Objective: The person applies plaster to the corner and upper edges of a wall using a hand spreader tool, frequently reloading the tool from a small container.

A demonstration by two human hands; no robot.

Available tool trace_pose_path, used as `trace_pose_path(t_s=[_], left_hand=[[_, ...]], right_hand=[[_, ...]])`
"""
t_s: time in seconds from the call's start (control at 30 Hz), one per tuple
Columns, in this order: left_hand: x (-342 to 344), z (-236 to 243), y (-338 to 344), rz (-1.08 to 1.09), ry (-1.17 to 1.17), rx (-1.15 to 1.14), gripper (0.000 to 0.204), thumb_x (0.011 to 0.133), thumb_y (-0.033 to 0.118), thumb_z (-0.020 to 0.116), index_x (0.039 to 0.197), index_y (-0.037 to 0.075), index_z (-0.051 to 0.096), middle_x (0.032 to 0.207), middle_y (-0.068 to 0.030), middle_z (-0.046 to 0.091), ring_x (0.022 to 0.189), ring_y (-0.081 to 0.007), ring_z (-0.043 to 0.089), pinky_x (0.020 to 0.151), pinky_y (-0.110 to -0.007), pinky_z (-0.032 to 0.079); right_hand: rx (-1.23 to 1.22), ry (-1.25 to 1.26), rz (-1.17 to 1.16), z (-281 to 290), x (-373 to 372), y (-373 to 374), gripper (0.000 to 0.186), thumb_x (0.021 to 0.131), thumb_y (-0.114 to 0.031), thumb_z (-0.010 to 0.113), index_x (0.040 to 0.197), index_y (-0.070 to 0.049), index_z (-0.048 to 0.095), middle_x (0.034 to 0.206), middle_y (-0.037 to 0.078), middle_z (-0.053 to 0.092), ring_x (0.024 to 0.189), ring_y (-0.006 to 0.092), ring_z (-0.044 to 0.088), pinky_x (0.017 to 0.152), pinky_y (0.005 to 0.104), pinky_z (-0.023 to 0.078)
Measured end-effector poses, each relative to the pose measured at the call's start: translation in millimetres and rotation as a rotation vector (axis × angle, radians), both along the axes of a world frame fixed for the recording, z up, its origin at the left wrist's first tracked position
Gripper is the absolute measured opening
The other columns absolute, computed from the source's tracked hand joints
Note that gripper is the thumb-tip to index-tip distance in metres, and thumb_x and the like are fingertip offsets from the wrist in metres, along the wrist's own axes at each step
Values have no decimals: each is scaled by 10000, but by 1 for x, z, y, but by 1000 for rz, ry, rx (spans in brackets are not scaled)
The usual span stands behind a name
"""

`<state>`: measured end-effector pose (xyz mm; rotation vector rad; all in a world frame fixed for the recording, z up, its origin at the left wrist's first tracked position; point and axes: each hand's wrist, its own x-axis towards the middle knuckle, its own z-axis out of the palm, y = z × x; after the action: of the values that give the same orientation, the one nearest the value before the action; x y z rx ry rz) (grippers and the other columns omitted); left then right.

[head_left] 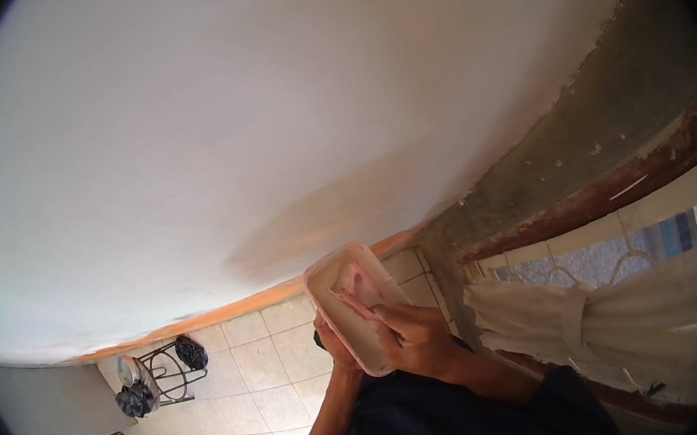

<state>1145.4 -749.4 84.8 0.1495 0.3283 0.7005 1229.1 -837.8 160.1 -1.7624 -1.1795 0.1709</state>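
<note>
In front of my body, at the lower middle, is a shallow rectangular pinkish tray (315, 285) with whitish paste or paint spread inside. My left hand (336, 344) is closed on the tray's left side and supports it from beneath. My right hand (414, 335) is closed over the tray's right side around a slim pinkish tool (358, 304). The tool's far end lies in the tray, smeared with the whitish stuff, so its exact kind is unclear. My right fingers hide its near end.
A large white wall (229, 128) rises ahead, with an orange strip (239, 306) along its foot. To the right are bare grey wall (522, 174) and a window with a tied cream curtain (537, 312). A black metal stand (174, 373) with black bags stands on the tiled floor (254, 367) at left.
</note>
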Motion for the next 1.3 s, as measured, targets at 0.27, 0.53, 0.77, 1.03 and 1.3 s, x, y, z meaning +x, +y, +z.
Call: trace_pose_path(t_s=[0.27, 0.53, 0.77, 1.03, 1.3], left_hand=[[1, 1, 4, -53, 11, 34, 512, 958, 427, 303, 1278, 55, 449, 1177, -122, 555, 1050, -238, 574, 877, -397, 507], [5, 15, -1, -64, 42, 16, 499, 951, 426, 316, 1232, 45, 473, 1147, -128, 564, 1025, -249, 581, 867, -379, 514], [-7, -23, 6, -158, -51, 69, 618, 919, 497, 315, 1341, 53, 401, 1289, -131, 506, 1147, -273, 522, 971, -418, 447], [2, 4, 0, -54, 41, -38, 461, 964, 375, 288, 1203, 29, 477, 1113, -128, 569, 968, -246, 602, 838, -367, 532], [8, 17, -2, -14, 90, -58, 386, 987, 322, 314, 1193, 46, 489, 1108, -100, 577, 979, -199, 594, 799, -328, 542]], right_hand=[[48, 44, -159, 29, 15, -16, 123, 763, -16, 689, 862, 35, 638, 574, 111, 554, 444, 197, 533, 431, 296, 404], [-58, -264, -140, -3, 16, -13, 163, 738, -8, 657, 894, 33, 627, 639, 135, 583, 511, 277, 578, 464, 354, 453], [-131, 15, -137, -3, 13, -24, 154, 786, -40, 657, 888, 70, 622, 652, 177, 597, 536, 297, 603, 473, 342, 459], [25, 77, -147, 0, -5, -11, 160, 777, -25, 679, 897, 73, 639, 651, 166, 605, 521, 230, 605, 468, 318, 447], [110, -119, -167, 28, 7, -17, 136, 744, 17, 680, 866, 52, 632, 574, 111, 549, 469, 193, 541, 432, 302, 406]])
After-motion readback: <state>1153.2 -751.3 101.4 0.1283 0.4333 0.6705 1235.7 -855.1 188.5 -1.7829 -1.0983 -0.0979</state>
